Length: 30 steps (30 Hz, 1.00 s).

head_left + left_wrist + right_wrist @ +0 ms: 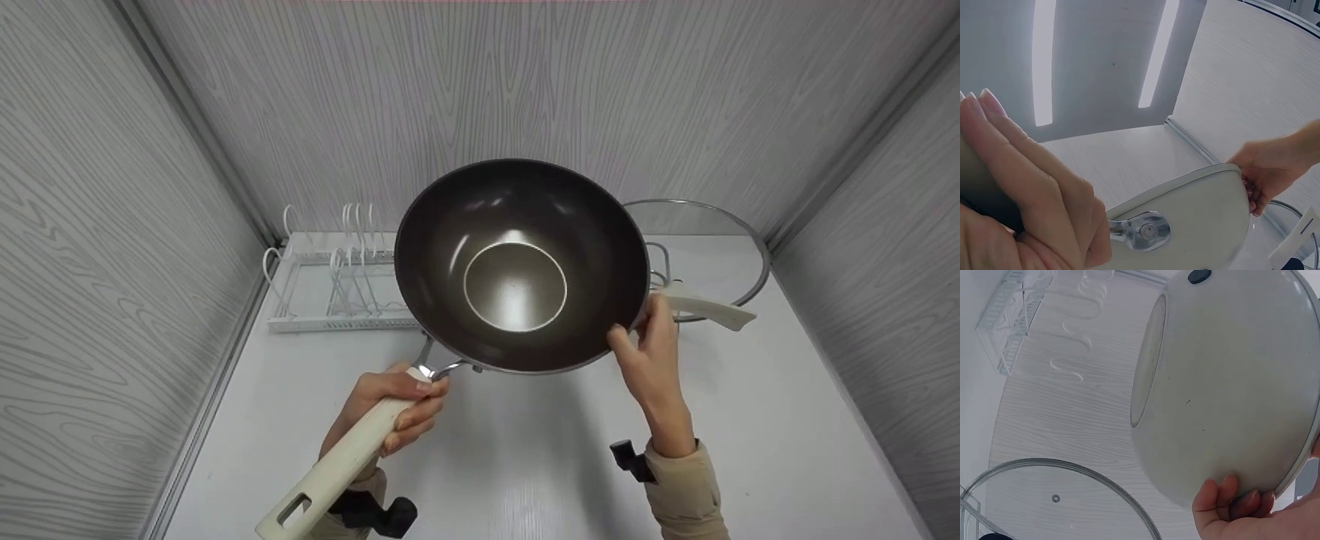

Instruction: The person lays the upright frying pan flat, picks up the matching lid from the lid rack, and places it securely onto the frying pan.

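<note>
A wok [517, 217] with a dark inside and a pale outside is held up and tilted, so its inside faces the head view. My left hand [397, 412] grips its long cream handle [337, 469] close to the metal joint. At the wok's right edge my right hand [651, 364] holds the rim, thumb on the inner side. In the right wrist view the fingertips of the right hand [1241, 506] press the pale underside of the wok [1230, 394]. The left wrist view shows the left hand [1033, 197] close up, with the metal joint [1148, 230] beside it.
A white wire rack [345, 324] stands at the back left of the white table [517, 465]. Behind my right hand a glass lid [763, 259] stands tilted, with a cream handle-like piece [709, 307] before it. Grey wood-patterned panels [480, 82] enclose the table's back and sides.
</note>
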Motion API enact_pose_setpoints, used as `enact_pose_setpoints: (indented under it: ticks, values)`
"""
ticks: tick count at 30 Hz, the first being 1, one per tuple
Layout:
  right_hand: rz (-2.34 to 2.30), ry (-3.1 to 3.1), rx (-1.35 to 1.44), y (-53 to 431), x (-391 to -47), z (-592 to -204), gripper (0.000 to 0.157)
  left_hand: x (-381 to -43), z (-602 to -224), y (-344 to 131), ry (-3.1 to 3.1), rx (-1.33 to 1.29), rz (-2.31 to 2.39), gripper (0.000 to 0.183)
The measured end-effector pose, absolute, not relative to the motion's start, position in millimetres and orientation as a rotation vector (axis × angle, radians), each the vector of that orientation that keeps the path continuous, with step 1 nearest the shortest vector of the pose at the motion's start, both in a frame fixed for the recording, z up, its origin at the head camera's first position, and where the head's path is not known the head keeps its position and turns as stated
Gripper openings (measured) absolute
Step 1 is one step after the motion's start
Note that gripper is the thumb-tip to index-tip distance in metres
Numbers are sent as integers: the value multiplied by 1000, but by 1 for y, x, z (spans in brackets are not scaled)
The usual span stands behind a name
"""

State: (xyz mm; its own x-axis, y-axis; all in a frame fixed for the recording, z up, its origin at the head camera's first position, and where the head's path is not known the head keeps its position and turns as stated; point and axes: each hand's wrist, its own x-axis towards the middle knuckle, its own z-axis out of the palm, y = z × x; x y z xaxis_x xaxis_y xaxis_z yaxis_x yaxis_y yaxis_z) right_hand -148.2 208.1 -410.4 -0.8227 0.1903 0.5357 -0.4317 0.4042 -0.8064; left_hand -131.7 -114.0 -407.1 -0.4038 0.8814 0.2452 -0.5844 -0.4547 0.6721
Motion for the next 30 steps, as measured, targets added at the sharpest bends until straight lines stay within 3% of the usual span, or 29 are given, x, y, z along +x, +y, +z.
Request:
enact_pose_setpoints:
  ticks: [5, 15, 30]
  values:
    - [1471, -2049, 164, 196, -125, -399, 22, -127, -410, -115, 631, 742, 1972, 27]
    - [1621, -1883, 98, 190, -102, -415, 21, -125, -410, -114, 652, 752, 1954, 33]
    - [1686, -1907, -289, 196, -77, -471, 23, -123, -423, -112, 611, 684, 1907, 30]
